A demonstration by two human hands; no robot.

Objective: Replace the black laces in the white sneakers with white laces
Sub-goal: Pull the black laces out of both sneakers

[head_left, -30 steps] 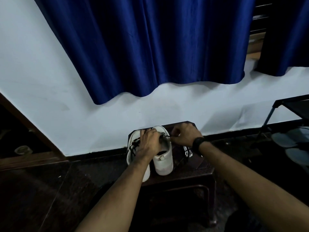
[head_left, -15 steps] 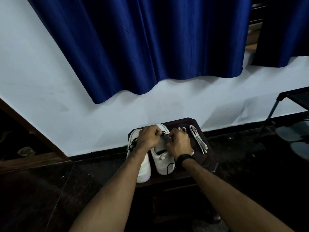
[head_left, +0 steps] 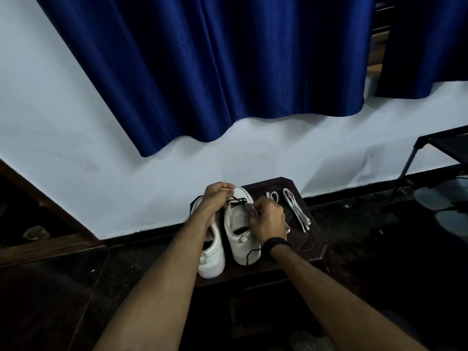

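Two white sneakers stand side by side on a dark brown stool [head_left: 314, 239], toes toward the wall. The right sneaker [head_left: 240, 239] has a black lace [head_left: 236, 200] only across its top eyelets; a loose black end [head_left: 250, 254] trails over its heel. My left hand [head_left: 217, 196] pinches the black lace at the sneaker's toe end. My right hand [head_left: 266, 219] grips the lace at the right side of the tongue. The left sneaker [head_left: 211, 257] is partly under my left forearm. Folded white laces [head_left: 296, 211] lie on the stool to the right.
A white wall with a blue curtain [head_left: 228, 72] rises just behind the stool. A dark metal rack [head_left: 430, 148] with grey footwear [head_left: 445, 198] stands at the right. The floor around is dark tile, with a wooden frame [head_left: 50, 211] at the left.
My right hand came back from the right of the stool onto the right sneaker, uncovering the white laces. My left hand shifted slightly toward the toe. A loose black end now hangs over the heel.
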